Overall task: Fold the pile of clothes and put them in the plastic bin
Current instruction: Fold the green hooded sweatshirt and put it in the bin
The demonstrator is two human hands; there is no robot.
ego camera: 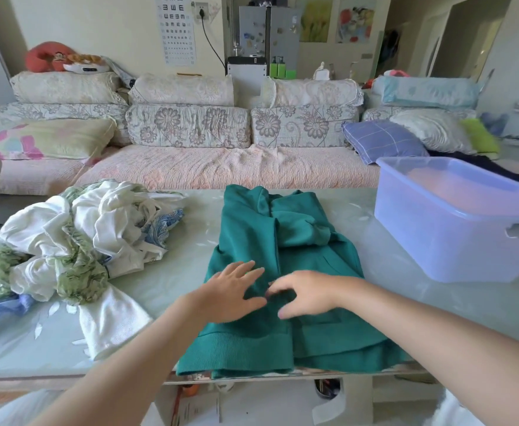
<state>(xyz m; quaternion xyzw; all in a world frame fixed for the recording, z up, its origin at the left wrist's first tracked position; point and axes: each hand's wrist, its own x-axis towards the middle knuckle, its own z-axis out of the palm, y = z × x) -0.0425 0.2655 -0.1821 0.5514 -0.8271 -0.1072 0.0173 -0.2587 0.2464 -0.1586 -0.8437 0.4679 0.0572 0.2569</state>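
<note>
A green sweatshirt (285, 241) lies on the table, its sides folded in towards the middle and its ribbed hem at the near edge. My left hand (233, 290) lies flat on its lower middle with fingers spread. Beside it, my right hand (307, 293) is over the same spot with relaxed, slightly bent fingers touching the cloth. A heap of unfolded white, green-patterned and blue clothes (73, 241) sits at the table's left. The translucent plastic bin (454, 241) stands at the right, with nothing visible inside.
The glass-topped table (178, 272) has its near edge just under the sweatshirt's hem. A sofa (221, 167) with several cushions runs behind the table. Dark cloth lies on the sofa behind the bin.
</note>
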